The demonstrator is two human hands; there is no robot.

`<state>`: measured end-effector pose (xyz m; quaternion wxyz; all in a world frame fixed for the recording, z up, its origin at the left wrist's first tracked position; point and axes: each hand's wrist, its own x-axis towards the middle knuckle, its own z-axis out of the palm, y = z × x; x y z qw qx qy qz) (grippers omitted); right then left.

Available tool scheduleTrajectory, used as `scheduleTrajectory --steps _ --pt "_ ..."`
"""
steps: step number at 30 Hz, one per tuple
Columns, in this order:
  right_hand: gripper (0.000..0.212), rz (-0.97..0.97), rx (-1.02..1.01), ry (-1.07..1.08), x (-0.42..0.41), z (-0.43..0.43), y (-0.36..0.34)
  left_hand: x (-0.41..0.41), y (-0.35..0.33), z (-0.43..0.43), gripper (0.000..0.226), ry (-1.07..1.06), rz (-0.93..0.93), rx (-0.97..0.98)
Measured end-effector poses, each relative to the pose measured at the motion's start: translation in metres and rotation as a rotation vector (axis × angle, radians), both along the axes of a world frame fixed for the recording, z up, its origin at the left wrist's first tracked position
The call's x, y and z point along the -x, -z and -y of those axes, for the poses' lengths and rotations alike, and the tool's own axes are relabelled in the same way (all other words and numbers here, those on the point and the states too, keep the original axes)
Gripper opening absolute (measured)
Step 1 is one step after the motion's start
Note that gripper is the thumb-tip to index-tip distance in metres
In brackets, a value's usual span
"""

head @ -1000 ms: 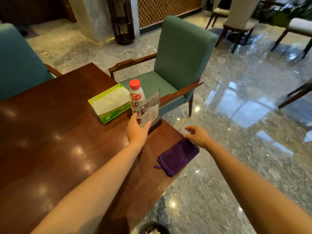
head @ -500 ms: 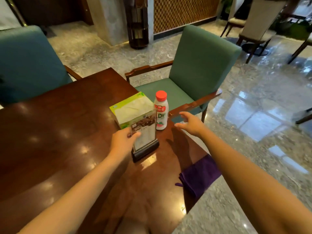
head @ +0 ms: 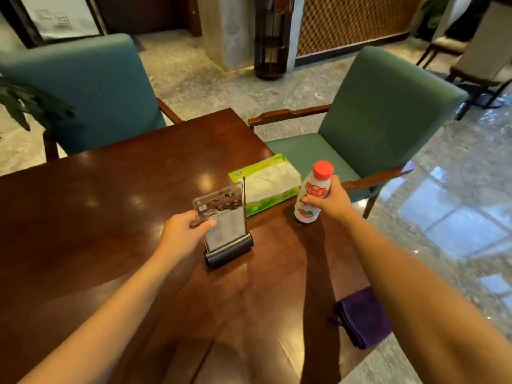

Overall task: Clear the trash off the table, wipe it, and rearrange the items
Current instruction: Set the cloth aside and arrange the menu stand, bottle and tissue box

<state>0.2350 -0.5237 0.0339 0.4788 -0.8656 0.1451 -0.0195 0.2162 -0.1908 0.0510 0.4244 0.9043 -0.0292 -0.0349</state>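
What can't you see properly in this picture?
Head view:
- Writing on the menu stand: too small and blurred; the left hand covers one edge.
- Label of the bottle: partly behind the right hand.
- Side of the purple cloth: hidden by the right forearm.

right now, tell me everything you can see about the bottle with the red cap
The drink bottle is white and plastic-looking, with a red screw cap on, a red label with lettering and a red fruit picture near its base. It leans slightly, cap toward the green armchair. The right hand grips its middle. It is right of the green tissue box, near the table edge; whether its base touches the wood is unclear.
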Motion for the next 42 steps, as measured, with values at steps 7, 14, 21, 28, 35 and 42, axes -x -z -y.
scheduleTrajectory --steps 7,14,21,28,35,42 --pt "0.065 0.05 -0.028 -0.104 0.03 -0.016 -0.013 0.024 -0.025 -0.02 0.015 -0.093 0.002 0.029" --pt "0.069 0.061 -0.04 -0.348 0.065 -0.059 -0.058 0.087 -0.062 -0.069 0.022 -0.129 0.052 -0.019" --pt "0.063 0.115 -0.096 -0.572 0.108 -0.14 -0.099 0.179 -0.087 -0.139 0.023 -0.272 0.036 -0.06" --pt "0.067 0.072 -0.149 -0.768 0.135 -0.242 -0.109 0.246 -0.095 -0.231 0.021 -0.45 0.006 -0.018" --pt "0.064 0.033 -0.177 -0.872 0.125 -0.341 -0.099 0.242 -0.088 -0.312 0.02 -0.541 0.013 0.04" --pt "0.066 0.007 -0.183 -0.835 0.076 -0.442 -0.066 0.174 -0.065 -0.393 0.02 -0.498 0.008 0.105"
